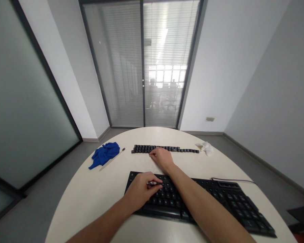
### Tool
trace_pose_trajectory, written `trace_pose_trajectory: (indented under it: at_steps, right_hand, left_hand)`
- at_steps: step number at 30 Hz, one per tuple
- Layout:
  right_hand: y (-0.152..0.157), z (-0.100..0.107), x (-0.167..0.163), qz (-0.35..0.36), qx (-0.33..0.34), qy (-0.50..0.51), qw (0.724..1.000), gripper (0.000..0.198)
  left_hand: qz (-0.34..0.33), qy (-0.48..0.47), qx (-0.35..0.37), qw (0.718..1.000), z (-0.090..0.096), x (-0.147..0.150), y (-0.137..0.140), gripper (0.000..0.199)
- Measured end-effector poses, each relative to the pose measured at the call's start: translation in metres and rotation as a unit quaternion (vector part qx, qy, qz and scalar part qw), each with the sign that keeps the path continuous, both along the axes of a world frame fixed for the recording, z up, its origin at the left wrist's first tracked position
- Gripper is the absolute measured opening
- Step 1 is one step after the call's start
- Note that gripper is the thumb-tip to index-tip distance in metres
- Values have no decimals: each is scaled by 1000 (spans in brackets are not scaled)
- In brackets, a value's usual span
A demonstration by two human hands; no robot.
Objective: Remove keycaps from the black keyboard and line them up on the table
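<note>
My left hand (pixel 142 189) is closed over the left part of a black keyboard (pixel 167 211), pinching a slim, dark tool with a shiny shaft (pixel 154 183); its exact kind is unclear. Farther back, rows of loose black keycaps (pixel 143 149) lie on the table. My right hand (pixel 162 158) reaches across the keyboard to the front of these rows. Its thumb and fingertips are pinched together close to the keycaps, and whatever they hold is too small to make out. The right forearm covers the middle of the keyboard.
A crumpled blue cloth (pixel 105 153) lies on the left of the round pale table (pixel 83 195), beside a toothbrush (pixel 112 159). Crumpled white tissue (pixel 206 147) rests near the back right edge. The keyboard's cable (pixel 233 180) runs toward the right edge.
</note>
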State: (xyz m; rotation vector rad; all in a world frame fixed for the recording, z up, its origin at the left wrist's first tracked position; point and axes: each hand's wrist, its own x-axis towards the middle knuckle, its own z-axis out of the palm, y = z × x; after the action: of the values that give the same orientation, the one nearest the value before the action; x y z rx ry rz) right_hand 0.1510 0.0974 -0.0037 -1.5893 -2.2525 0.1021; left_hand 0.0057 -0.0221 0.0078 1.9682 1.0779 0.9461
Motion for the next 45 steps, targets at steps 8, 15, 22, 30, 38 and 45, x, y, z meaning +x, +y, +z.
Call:
trace_pose_trajectory:
  at_steps: [8,15,22,30,38,45]
  right_hand:
    - [0,2,-1,-5,-12,-7,1000,24]
    - [0,-2,5,-38,-9,-2,999,23]
    - [3,-4,7,-51,-9,1,999,22]
    - [3,-4,5,-48,-10,-3,999,24]
    - [1,-3,6,-38,-8,-11,999,24]
    - [-3,2,5,-33,-20,-19,999,26]
  left_hand:
    - [4,12,1,1000,0,0,0,9]
    - [3,12,10,1000,-2,0,1,9]
    - [6,11,0,1000,-2,0,1,10]
    - [5,9,8,1000,-1,0,0,9]
    - [3,10,4,1000,1,0,0,10]
    - [4,8,4,1000,-2,-1,1,10]
